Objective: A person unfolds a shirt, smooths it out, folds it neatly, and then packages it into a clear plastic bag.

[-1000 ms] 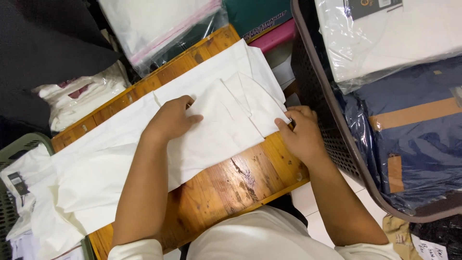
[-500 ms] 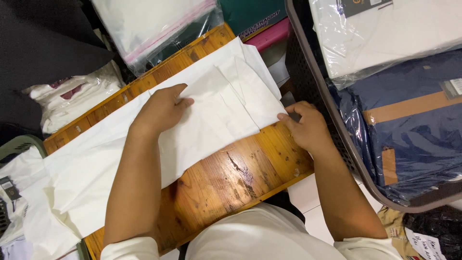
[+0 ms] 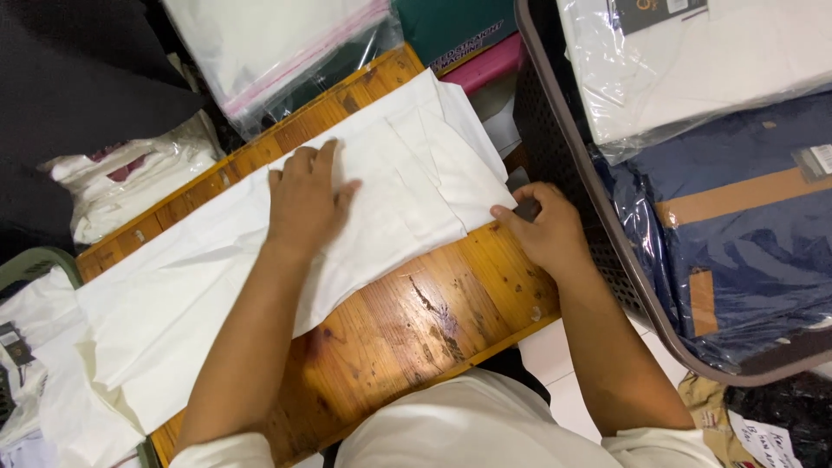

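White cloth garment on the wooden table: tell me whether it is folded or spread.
Partly folded: the white cloth garment shows layered folds at its right end, while its left part lies flat.

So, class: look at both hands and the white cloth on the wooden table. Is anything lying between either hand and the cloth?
Nothing visible does. The left hand lies flat on the white cloth, and the right hand touches its folded corner at the edge of the wooden table. No other thing lies on the cloth.

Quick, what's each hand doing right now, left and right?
Left hand: open, pressed flat on the folded white garment.
Right hand: fingers curled at the garment's corner on the wooden table; whether it pinches the cloth cannot be told.
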